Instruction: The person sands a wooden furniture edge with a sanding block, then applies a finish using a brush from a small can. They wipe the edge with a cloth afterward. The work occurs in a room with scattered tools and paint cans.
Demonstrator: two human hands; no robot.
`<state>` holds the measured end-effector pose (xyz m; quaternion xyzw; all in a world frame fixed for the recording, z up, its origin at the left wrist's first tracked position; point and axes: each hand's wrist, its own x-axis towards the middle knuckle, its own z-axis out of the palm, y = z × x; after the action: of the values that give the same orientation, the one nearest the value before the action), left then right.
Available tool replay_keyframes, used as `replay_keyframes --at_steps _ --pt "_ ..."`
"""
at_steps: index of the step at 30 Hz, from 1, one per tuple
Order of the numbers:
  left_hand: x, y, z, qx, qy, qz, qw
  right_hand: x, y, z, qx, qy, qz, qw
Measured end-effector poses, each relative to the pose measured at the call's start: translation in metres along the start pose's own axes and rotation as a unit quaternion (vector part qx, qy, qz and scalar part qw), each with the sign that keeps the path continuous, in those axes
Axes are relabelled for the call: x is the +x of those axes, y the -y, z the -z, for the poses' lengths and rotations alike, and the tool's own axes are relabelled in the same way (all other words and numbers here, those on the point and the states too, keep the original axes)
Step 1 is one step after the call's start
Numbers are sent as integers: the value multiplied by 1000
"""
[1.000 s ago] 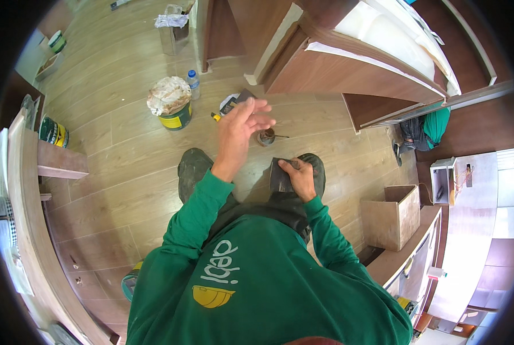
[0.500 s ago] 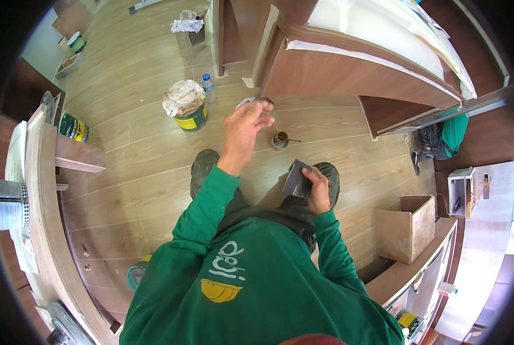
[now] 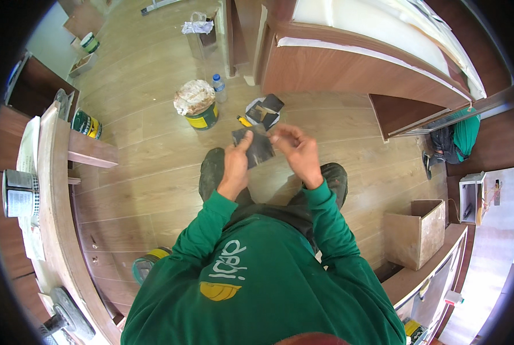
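Observation:
My left hand [image 3: 236,167] grips a dark, flat square plate [image 3: 261,150] with a beige smear, like a filler spreader, thumb on top. Beside its right edge, my right hand [image 3: 298,150] has its fingers bent together in a pinch, slightly blurred; what they hold, if anything, cannot be made out. Just beyond the plate, a white round lid [image 3: 249,107] lies on the floor, bearing a dark square spreader [image 3: 273,103] and other dark pieces with a beige smear. A yellow-handled tool [image 3: 244,121] lies at the lid's near edge, partly hidden.
A green bucket [image 3: 204,119] with a crusted white cover stands left of the lid, beside a water bottle [image 3: 219,88]. Cabinet panels [image 3: 320,72] rise ahead. At right are a wooden box [image 3: 403,238] and another person's green sleeve [image 3: 467,138]. A bench [image 3: 58,213] runs along the left.
The dark plate has passed from my right hand to my left. My left hand has drawn back toward me; my right has moved forward. The small pot with a stick is now hidden.

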<state>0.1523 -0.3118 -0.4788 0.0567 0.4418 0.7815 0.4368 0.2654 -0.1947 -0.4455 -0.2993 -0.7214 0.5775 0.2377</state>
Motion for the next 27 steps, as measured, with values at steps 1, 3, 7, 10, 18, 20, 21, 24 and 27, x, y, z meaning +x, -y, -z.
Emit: replay_keyframes --at_steps 1,3,7,10,18,20,21,24,27 --pt "1 -12 -1 2 -1 -24 1000 6 17 1 94 1 -11 996" --pt "0 -33 -5 27 -16 -76 997 17 45 0 240 17 -15 970" --pt "-6 -56 -21 121 -24 -216 969 22 63 -14 339 39 1 940" --pt "-1 -64 -33 139 -31 -311 939 12 48 -14 294 64 -11 954" --pt "22 -39 -76 357 -157 -590 707 -22 -28 33 230 2 -124 965" --pt "28 -30 -86 371 -166 -621 670 -31 -51 43 216 -8 -146 965" --pt "31 -24 -89 371 -173 -627 662 -36 -58 47 218 -14 -156 963" --pt "41 -9 -87 384 -181 -636 645 -48 -73 57 219 -32 -181 958" --pt "41 -22 -95 385 -172 -657 624 -57 -87 66 216 -48 -199 955"
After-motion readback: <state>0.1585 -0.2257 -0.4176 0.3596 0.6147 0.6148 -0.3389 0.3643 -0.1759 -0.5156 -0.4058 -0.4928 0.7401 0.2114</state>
